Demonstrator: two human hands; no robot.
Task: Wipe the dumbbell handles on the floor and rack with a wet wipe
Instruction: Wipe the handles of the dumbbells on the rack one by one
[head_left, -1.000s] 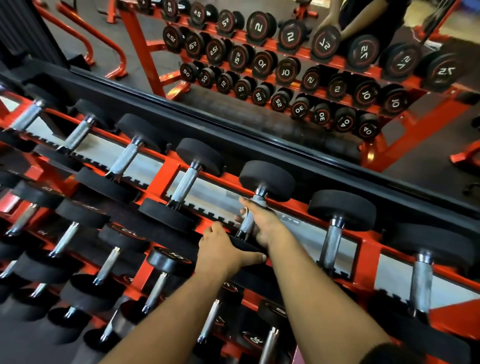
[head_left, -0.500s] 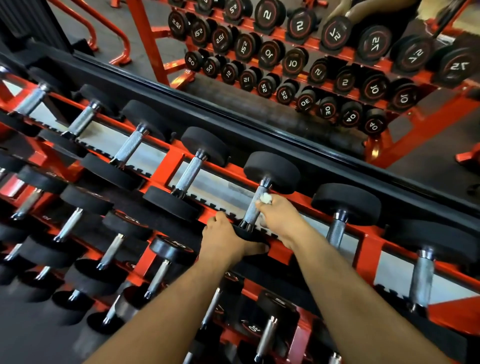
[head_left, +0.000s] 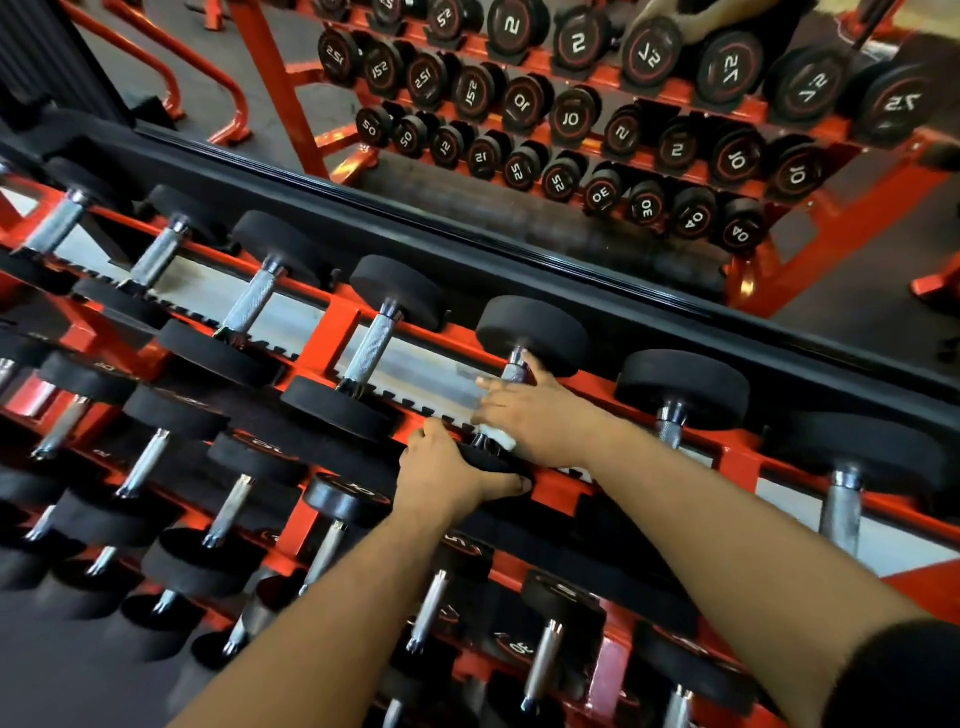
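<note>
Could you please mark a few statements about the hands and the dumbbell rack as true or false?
1. The right hand is wrapped around a dumbbell handle on the top row of the rack. True.
2. The left hand hangs free in the air. False: it rests on the near black head of that same dumbbell.
3. A white wipe shows under the right hand. True.
4. The top row's dumbbell heads are orange. False: they are black; the rack frame is orange.
5. A mirror behind the rack reflects numbered dumbbells. True.
</note>
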